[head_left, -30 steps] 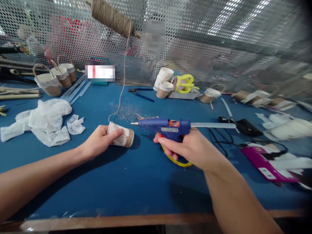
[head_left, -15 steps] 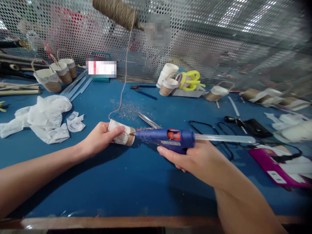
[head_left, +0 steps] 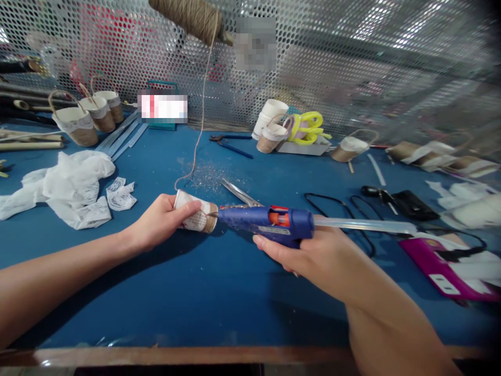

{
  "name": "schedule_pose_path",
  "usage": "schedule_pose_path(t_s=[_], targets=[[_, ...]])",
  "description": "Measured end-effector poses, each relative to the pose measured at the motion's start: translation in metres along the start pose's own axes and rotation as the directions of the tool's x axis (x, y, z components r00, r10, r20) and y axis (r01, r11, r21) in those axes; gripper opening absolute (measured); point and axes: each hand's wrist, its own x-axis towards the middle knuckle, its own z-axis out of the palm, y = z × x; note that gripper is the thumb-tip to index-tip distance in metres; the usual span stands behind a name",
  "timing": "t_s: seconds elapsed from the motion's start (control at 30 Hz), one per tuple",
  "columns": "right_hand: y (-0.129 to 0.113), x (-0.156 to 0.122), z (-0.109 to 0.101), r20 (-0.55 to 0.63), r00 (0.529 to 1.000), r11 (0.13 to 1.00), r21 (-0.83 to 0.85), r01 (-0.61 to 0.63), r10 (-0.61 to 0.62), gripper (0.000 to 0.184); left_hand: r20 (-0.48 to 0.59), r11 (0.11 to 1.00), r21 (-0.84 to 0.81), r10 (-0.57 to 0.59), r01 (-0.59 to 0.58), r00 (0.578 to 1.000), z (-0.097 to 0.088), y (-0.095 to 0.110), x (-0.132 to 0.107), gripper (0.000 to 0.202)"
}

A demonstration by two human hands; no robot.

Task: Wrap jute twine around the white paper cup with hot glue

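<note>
My left hand (head_left: 162, 216) is closed around a small paper cup (head_left: 191, 222) lying on its side, with brown twine wound round its right end. From the cup, loose twine (head_left: 200, 130) runs up to a twine spool (head_left: 188, 18) hanging above. My right hand (head_left: 301, 253) grips a blue hot glue gun (head_left: 254, 222) with a clear glue stick (head_left: 364, 224) sticking out of its back. The gun's nozzle points left and meets the twine-wrapped end of the cup. Scissors (head_left: 237, 192) lie just behind the gun, their handles hidden by it.
Several twine-wrapped cups with handles (head_left: 80, 128) stand at the back left. White lace (head_left: 70, 188) lies to the left. Blue-handled pliers (head_left: 233, 143) lie at the back, beside white cups (head_left: 272, 115). A black cord (head_left: 332, 201) and a magenta case (head_left: 426, 266) are on the right.
Hands, cup and glue gun hold nearly the same position. The glue stick's rear end has shifted slightly right and down; the view has moved very slightly.
</note>
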Motion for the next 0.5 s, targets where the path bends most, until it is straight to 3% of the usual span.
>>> schedule_pose_path(t_s=[0.23,0.5], targets=[[-0.0017,0.0009,-0.0022,-0.055,0.984,0.975,-0.151,0.162,-0.172,0.032,0.002,1.0,0.003,0.014,-0.014,1.0,-0.0003,-0.0013,-0.0003,0.03],[-0.0023,0.0009,-0.0008,-0.072,0.984,0.974,-0.17,0.151,-0.165,0.03,-0.011,1.0,0.009,0.014,-0.014,1.0,0.0006,-0.0008,-0.0005,0.03]])
